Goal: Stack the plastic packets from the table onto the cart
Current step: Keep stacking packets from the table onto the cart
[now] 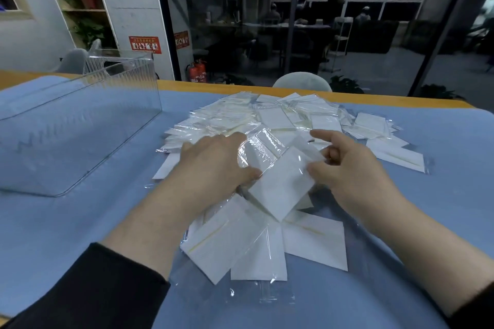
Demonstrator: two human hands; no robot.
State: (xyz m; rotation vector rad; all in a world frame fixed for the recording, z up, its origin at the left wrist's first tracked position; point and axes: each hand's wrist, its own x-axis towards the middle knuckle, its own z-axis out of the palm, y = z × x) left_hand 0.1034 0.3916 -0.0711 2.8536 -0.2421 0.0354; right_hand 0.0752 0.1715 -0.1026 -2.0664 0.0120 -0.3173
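Both hands pinch one packet (280,181) over the desk (80,222) pile: left hand (216,165) at 9 o'clock, right hand (350,168) at 3, probably squaring it for stacking.

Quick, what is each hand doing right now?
Left hand: holds one packet, thumb on its left edge.
Right hand: pinches the same packet at its right edge.

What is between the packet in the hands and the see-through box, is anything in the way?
Nothing visible blocks it. Both the left hand and right hand already hold the packet. Between it and the clear box there is only bare blue table cover. The box's top looks open.
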